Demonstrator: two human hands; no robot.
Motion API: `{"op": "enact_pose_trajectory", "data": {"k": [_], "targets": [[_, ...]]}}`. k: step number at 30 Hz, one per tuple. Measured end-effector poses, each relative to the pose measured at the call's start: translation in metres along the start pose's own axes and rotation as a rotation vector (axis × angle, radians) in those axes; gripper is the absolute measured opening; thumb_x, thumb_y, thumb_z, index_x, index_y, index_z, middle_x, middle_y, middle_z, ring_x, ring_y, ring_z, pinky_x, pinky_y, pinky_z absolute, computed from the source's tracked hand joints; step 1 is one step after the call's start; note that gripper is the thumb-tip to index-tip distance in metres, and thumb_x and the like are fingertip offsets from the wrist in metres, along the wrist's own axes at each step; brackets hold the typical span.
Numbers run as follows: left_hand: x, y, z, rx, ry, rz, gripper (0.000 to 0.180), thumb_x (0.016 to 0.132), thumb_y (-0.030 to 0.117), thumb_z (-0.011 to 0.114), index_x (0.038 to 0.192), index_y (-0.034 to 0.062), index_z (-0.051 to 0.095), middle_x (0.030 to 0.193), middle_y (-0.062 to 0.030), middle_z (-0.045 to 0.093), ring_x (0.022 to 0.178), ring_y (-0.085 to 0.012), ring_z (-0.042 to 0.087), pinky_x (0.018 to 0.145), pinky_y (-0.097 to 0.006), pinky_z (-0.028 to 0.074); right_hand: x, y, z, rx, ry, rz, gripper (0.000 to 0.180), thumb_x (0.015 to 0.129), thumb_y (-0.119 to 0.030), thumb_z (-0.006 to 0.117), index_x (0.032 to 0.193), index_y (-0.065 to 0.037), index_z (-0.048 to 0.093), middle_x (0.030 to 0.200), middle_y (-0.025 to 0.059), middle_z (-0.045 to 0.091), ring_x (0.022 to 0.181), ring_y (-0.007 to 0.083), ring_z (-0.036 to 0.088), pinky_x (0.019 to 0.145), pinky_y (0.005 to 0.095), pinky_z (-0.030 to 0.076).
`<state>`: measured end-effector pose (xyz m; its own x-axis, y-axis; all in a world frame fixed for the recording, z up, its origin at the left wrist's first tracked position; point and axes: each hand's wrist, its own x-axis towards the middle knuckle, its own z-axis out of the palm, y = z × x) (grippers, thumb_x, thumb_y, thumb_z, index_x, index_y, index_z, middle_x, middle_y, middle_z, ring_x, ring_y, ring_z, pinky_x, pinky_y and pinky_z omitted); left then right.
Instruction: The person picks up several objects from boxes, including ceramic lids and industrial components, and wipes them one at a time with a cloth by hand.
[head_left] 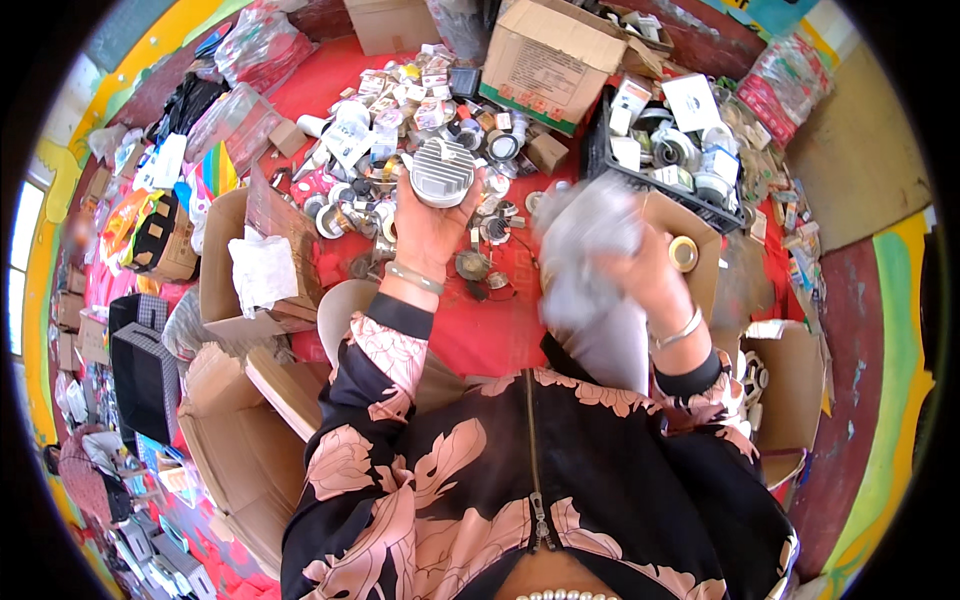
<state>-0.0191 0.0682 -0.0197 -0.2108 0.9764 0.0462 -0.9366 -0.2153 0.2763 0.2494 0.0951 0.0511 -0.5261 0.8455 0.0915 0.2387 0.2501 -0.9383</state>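
Between your hands the red mat lies bare; beyond them, scattered small parts and a black crate block you.

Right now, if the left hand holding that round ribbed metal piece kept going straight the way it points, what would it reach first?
Probably the heap of small packets and round metal parts on the red cloth, just beyond the left hand and its ribbed metal disc. Depth is hard to judge, so the hand may pass above them.

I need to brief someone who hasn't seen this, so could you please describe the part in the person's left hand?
Above the red mat, the left hand holds up a round silver finned part. Unlike the small loose pieces scattered behind it, it is larger and ribbed with parallel fins.
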Motion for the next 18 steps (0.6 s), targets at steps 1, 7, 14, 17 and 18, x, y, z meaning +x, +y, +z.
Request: {"op": "enact_pose_trajectory", "data": {"k": [1, 7, 14, 17, 18], "targets": [[-0.009, -0.008, 0.007, -0.075, 0.023, -0.009, 0.055, 0.093, 0.048, 0.031, 0.127, 0.0060, 0.042, 0.122, -0.0200, 0.049, 0.114, -0.0420, 0.045, 0.092, -0.048, 0.046, -0.020, -0.017, 0.006, -0.334, -0.187, -0.061, 0.062, 0.065, -0.020, 0.073, 0.118, -0.002, 0.046, 0.092, 0.0181, 0.063, 0.085, 0.0277, 0.063, 0.076, 0.0349, 0.048], [-0.052, -0.059, 0.047, 0.106, -0.050, -0.197, 0.076, 0.080, 0.058, 0.051, 0.129, 0.0018, 0.038, 0.125, -0.0211, 0.048, 0.116, -0.0418, 0.045, 0.095, -0.050, 0.041, -0.095, 0.005, 0.001, -0.676, -0.541, 0.125, 0.067, 0.069, -0.047, 0.069, 0.117, -0.006, 0.047, 0.091, 0.0217, 0.060, 0.087, 0.0385, 0.058, 0.078, 0.0430, 0.044], [-0.085, -0.132, 0.077, 0.331, -0.066, -0.344, 0.072, 0.082, 0.067, 0.038, 0.126, 0.0096, 0.043, 0.119, -0.0108, 0.053, 0.106, -0.0301, 0.053, 0.091, -0.042, 0.042, -0.109, 0.000, -0.013, -0.390, 0.178, -0.418, 0.074, 0.065, -0.021, 0.075, 0.127, -0.005, 0.040, 0.115, 0.0179, 0.048, 0.103, 0.0339, 0.051, 0.082, 0.0394, 0.046], [-0.095, -0.158, 0.091, 0.476, -0.047, -0.341, 0.065, 0.086, 0.062, 0.037, 0.125, 0.0102, 0.043, 0.118, -0.0089, 0.053, 0.107, -0.0252, 0.052, 0.093, -0.041, 0.039, -0.111, 0.014, -0.012, -0.529, 0.295, -0.359, 0.074, 0.065, -0.013, 0.074, 0.128, -0.005, 0.037, 0.117, 0.0180, 0.046, 0.102, 0.0352, 0.052, 0.083, 0.0384, 0.046], [-0.097, -0.164, 0.091, 0.517, -0.065, -0.346, 0.063, 0.087, 0.061, 0.037, 0.125, 0.0102, 0.043, 0.118, -0.0084, 0.053, 0.108, -0.0240, 0.051, 0.093, -0.040, 0.039, -0.113, 0.018, -0.014, -0.470, 0.307, -0.307, 0.070, 0.066, -0.012, 0.072, 0.126, -0.005, 0.038, 0.118, 0.0183, 0.045, 0.102, 0.0367, 0.051, 0.083, 0.0385, 0.047]]}}
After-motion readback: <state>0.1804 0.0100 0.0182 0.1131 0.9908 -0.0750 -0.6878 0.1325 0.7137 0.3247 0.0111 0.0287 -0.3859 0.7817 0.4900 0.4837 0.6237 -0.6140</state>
